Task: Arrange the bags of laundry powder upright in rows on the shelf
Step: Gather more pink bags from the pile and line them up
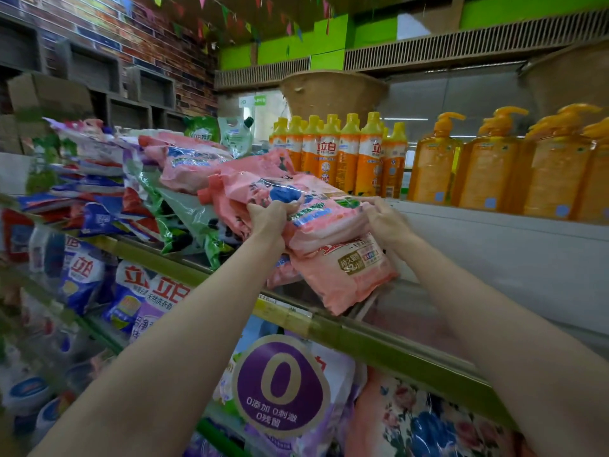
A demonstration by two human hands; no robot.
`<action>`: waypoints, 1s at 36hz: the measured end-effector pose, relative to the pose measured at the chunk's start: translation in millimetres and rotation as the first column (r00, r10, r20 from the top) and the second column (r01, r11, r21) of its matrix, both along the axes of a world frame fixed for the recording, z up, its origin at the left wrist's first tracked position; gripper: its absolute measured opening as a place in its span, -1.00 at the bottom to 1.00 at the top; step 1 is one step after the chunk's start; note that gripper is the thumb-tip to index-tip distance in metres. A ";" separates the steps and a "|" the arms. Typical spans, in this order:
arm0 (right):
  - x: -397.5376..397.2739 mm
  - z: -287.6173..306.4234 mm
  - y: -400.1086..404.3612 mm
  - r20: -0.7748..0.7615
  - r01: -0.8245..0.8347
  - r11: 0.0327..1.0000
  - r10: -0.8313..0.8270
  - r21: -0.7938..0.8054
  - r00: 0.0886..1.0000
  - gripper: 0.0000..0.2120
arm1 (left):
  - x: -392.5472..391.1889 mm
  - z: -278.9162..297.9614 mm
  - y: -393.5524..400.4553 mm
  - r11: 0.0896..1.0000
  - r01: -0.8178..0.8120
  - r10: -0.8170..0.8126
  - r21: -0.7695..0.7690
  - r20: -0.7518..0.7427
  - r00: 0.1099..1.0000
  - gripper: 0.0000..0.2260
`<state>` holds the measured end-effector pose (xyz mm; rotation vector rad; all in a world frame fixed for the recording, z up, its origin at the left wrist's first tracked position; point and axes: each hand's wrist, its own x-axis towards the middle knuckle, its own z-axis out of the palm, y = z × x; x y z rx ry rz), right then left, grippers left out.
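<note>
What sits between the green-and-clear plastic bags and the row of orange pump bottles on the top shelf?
In the head view: pink laundry powder bags, gripped by both hands, and orange yellow-capped bottles behind.

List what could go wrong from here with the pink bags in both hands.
1. The left hand and right hand grip several stacked pink bags; the lowest pink bag sags over the shelf edge and might slip out.
2. The slumped green bag beside them may slide further if nudged.
</note>
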<state>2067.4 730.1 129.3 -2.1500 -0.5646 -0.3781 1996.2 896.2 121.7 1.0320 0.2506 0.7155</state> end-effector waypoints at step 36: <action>-54.3 3.5 -156.1 -0.233 -0.048 0.835 0.207 0.548 0.950 -0.58 | -27.1 16.2 -106.9 0.773 0.254 -0.222 0.582 -0.126 0.967 -0.47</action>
